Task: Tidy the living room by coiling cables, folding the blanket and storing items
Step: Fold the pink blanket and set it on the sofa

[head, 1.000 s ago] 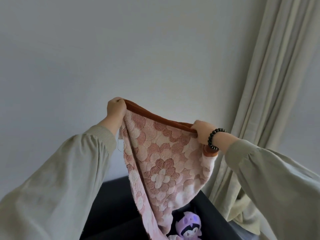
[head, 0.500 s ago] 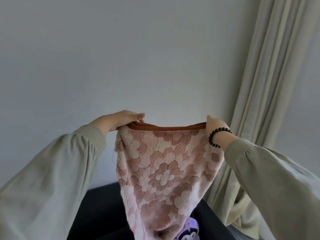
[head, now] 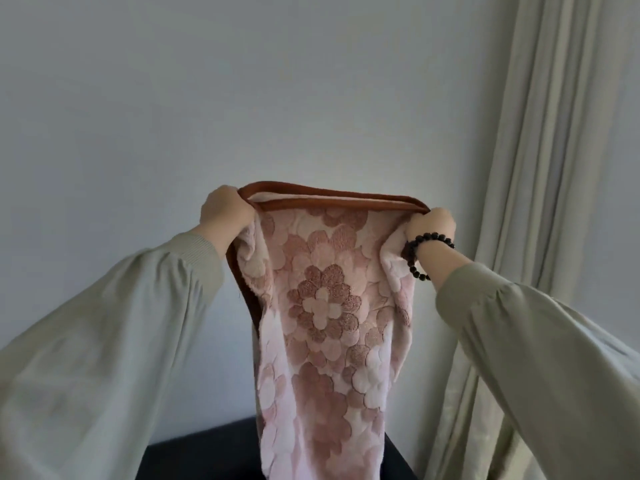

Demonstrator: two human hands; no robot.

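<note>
The blanket (head: 329, 306) is in the air, not yet a finished bundle: it hangs in a long pink flowered strip from the 2 raised hands, in front of the wall (head: 242, 98), its lower end dropping past the edge of a dark seat (head: 201, 455) and out of view. The left grip (head: 227, 211) is curled tight round 1 top corner and the right grip (head: 431, 225) (the wrist with the bead bracelet (head: 420, 252)) is curled round the other, fingers closed on cloth. Along the top, 2 runs of brown trim (head: 329, 190) lie close together between the hands, so it looks as if the blanket is already doubled once lengthwise. By that reading the folding is begun but perhaps half done: the strip needs at least 1 or 2 more folds across its length before it can be put away. No cables and no storage spot show here, so how those parts of the job stand cannot be told. A pale curtain (head: 540, 202) hangs at the right.
</note>
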